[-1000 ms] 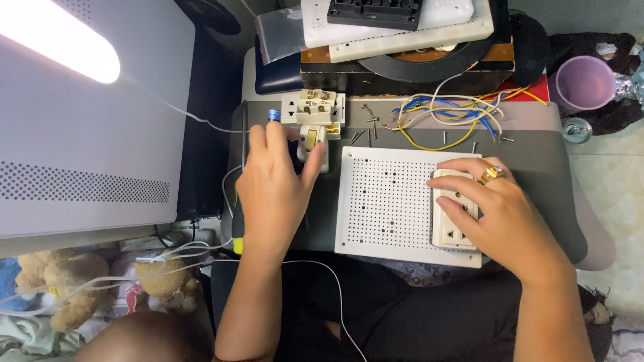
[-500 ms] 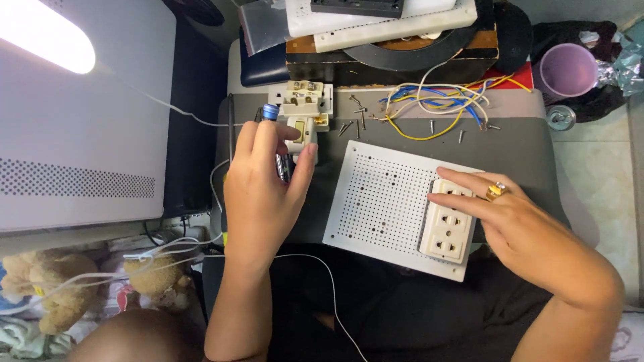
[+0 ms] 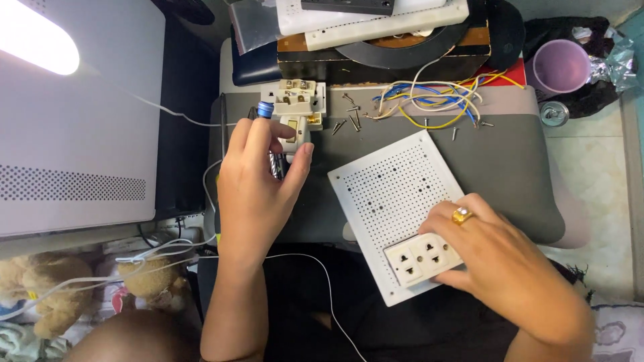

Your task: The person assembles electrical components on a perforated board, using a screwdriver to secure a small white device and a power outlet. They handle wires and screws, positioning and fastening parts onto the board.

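The left hand (image 3: 258, 177) is pinching a thin metal screwdriver (image 3: 270, 137), its blue cap pointing to the far edge of the grey bench (image 3: 510, 154). The right hand (image 3: 500, 258), fingers spread, is pressing a white plastic socket (image 3: 419, 258) on the perforated board (image 3: 392, 194) near the front edge.

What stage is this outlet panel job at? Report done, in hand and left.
Done: the white double socket sits on the perforated board. In hand: the right hand steadies it; the left hand grips a blue-tipped screwdriver. Left: loose screws, a wire bundle and bare socket modules lie unused.
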